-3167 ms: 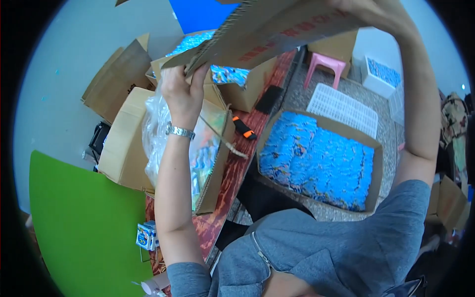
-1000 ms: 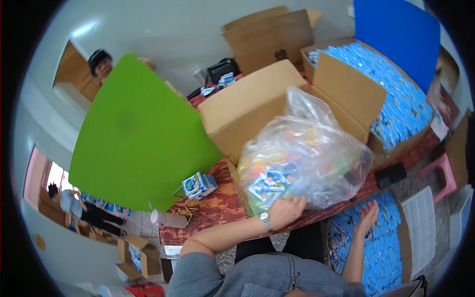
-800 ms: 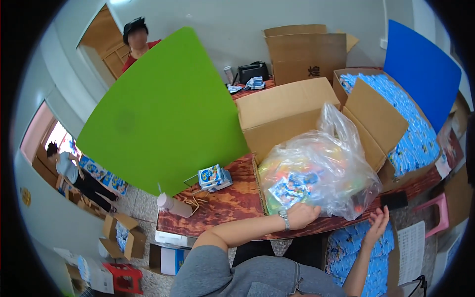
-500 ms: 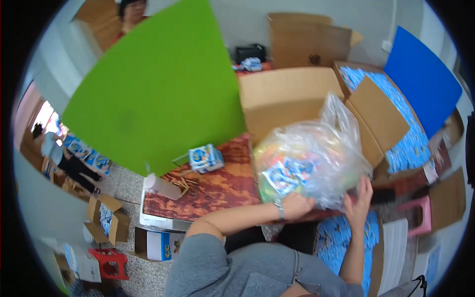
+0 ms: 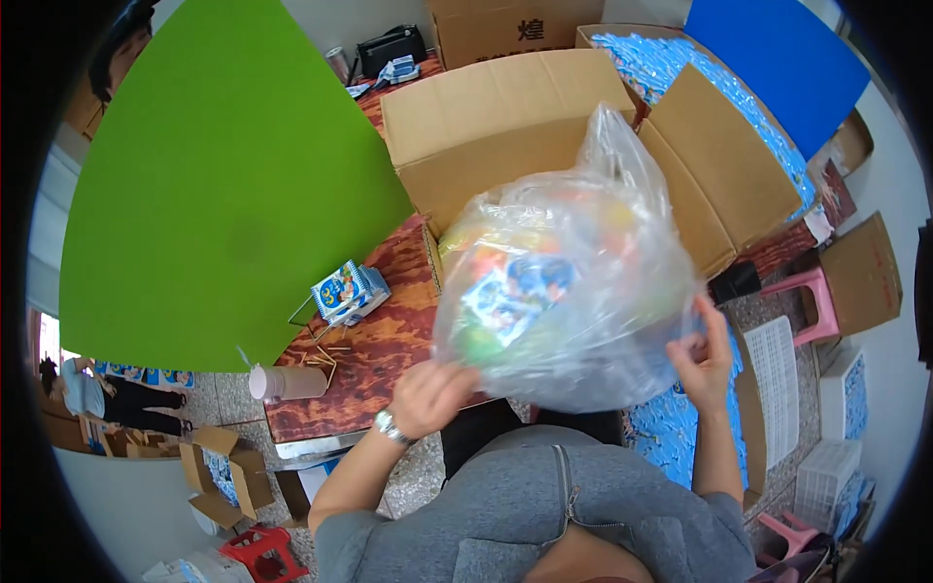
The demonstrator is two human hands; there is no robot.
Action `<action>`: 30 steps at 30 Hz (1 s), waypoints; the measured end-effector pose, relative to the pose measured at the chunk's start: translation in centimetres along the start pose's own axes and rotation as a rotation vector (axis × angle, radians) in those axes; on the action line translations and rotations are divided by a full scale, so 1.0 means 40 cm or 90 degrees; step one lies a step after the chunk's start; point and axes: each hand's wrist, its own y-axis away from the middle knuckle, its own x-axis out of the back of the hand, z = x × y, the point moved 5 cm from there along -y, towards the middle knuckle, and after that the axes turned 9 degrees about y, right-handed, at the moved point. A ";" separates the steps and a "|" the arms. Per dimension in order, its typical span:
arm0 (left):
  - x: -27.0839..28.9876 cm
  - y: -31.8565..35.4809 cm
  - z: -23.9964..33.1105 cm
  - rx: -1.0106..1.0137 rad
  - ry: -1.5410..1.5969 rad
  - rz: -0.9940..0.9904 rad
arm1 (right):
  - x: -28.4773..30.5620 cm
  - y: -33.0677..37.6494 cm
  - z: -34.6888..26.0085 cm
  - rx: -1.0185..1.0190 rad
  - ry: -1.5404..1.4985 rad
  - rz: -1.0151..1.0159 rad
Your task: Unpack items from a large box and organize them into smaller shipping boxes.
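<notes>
The person wore a grey zipped top with short sleeves and a silver wristwatch (image 5: 386, 425) on the left wrist.

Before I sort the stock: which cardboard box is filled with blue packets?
The open cardboard box at top right, beside the blue panel; the nearer box shows no packets.

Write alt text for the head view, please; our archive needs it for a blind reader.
A person's left hand and right hand hold a bulging clear plastic bag of colourful packets in front of an open cardboard box. The box stands on a reddish wooden table, where a small blue carton lies beside a green panel.
</notes>
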 end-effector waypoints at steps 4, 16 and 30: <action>0.037 0.155 -0.051 0.296 -0.089 -0.209 | -0.066 0.071 -0.059 0.055 0.065 -0.117; 0.043 -0.269 0.011 0.028 0.287 -0.294 | -0.515 0.098 -0.387 0.690 0.030 -0.450; -0.033 0.060 -0.488 0.387 -0.218 -0.454 | -0.090 -0.074 -0.028 0.225 0.806 -0.461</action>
